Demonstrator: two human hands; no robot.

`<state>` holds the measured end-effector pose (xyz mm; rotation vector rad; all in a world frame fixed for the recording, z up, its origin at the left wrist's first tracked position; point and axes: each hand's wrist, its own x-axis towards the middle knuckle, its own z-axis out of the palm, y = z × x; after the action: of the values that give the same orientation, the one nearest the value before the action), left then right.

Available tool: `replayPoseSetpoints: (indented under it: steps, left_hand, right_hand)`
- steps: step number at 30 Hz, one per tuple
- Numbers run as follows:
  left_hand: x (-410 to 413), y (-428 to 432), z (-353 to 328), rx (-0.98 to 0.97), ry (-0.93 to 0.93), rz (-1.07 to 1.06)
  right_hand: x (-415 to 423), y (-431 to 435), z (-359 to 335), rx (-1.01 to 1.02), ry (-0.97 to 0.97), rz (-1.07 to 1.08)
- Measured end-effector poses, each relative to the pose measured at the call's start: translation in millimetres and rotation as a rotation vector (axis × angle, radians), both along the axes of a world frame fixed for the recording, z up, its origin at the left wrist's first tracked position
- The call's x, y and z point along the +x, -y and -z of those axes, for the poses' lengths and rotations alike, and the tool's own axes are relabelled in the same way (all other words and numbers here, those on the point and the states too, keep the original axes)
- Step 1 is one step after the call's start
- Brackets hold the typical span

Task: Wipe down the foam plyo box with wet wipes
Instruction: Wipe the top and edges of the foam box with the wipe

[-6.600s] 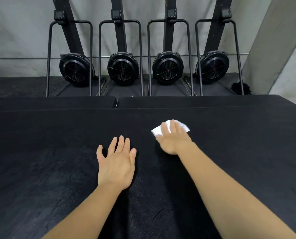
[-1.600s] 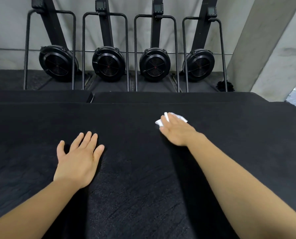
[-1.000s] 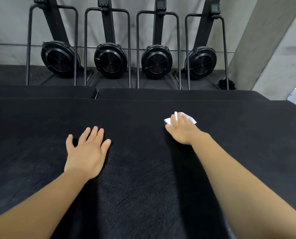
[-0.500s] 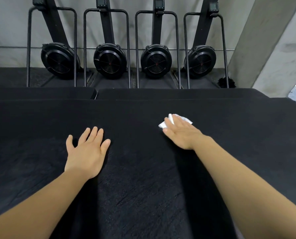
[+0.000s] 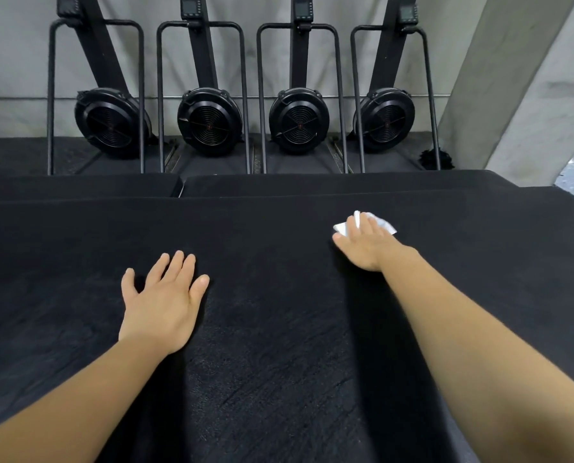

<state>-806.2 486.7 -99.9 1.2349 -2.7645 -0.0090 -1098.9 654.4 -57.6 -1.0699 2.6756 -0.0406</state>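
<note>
Fingers [image 5: 362, 225] of R hand [image 5: 370, 248] were laid straight and close together, pressed flat on wet wipe [image 5: 388, 226]; nothing was gripped. Wipe was seen crumpled, white, partly hidden under fingers, on top of foam plyo box [image 5: 279, 345], right side, near back edge. L hand [image 5: 162, 302] was laid palm-down on box top, fingers straight, thumb spread, well apart from wipe. Two black pads [image 5: 312, 183] were set just behind box. Four black fan machines [image 5: 299, 120] were lined up vs. grey wall [image 5: 12, 61]; concrete pillar [image 5: 512, 78] at right.
</note>
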Motion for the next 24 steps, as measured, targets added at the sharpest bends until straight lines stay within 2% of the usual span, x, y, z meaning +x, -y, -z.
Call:
replayPoseSetpoints:
  steps: [6, 10, 15, 24]
  left_hand:
    - [1, -1, -2, 0.014, 0.002, 0.005]
    - [1, -2, -4, 0.025, 0.002, 0.009]
    - [1, 0, -3, 0.025, -0.002, 0.002]
    - [0, 4, 4, -0.003, -0.031, 0.004]
  right_hand:
    - [101, -19, 3, 0.002, 0.056, -0.223]
    - [135, -29, 3, 0.04, 0.079, -0.32]
    - [108, -29, 1, 0.026, 0.088, -0.31]
    - [6, -28, -1, -0.025, 0.061, -0.01]
